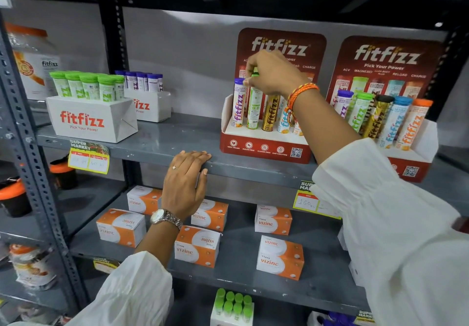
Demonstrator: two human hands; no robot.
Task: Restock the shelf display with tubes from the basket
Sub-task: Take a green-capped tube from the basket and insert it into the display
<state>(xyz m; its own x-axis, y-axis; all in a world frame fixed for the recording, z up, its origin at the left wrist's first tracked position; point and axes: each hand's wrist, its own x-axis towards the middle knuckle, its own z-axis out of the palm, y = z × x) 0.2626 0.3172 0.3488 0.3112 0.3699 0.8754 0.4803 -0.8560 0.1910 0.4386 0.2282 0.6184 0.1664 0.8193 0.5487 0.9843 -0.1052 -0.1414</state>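
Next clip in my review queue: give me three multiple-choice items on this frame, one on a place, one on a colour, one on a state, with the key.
1. Where does the left hand rest?
A. on the front edge of the grey shelf
B. on an orange box
C. inside the red display stand

2. What colour is the cap of the tube under the right hand?
A. blue
B. green
C. orange

3. How does that tube stand?
A. lying flat on the shelf
B. lifted clear above the stand
C. upright in the left red display stand, fingers closed on its top

Key: 1 A, the fingers lie flat over the shelf edge. 2 B, green shows between the fingers. 3 C, its base sits in the stand beside the purple-capped tube.
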